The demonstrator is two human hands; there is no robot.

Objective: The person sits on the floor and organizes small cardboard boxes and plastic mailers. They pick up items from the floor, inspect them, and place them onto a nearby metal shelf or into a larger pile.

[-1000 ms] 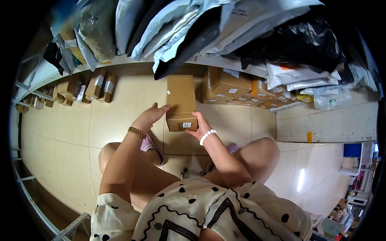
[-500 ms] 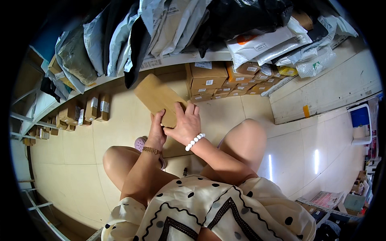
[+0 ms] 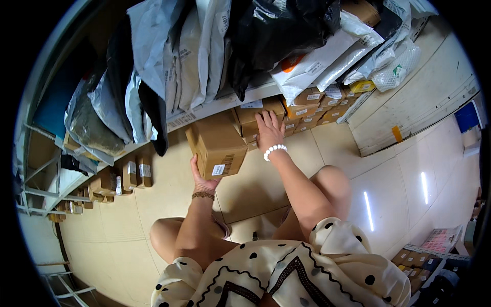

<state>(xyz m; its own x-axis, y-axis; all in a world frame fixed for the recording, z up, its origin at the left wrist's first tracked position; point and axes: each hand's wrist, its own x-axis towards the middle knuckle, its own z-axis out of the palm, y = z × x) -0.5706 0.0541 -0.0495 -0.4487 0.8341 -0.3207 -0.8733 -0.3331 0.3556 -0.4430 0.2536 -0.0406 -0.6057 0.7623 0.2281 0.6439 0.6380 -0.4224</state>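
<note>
The left hand [image 3: 203, 180] was mostly hidden under the cardboard box [image 3: 217, 144]; its fingers gripped the lower edge and held the box up before the shelf [image 3: 215, 106]. To the right, the right hand [image 3: 269, 131] lay flat and open on stacked small boxes [image 3: 302, 110], holding nothing. Soft plastic mail bags [image 3: 169, 56] hung above.

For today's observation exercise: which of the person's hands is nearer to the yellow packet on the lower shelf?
Right. The right hand rests on the stacked boxes, partway toward the yellow packet; the left hand holds the cardboard box, farther left.
</note>
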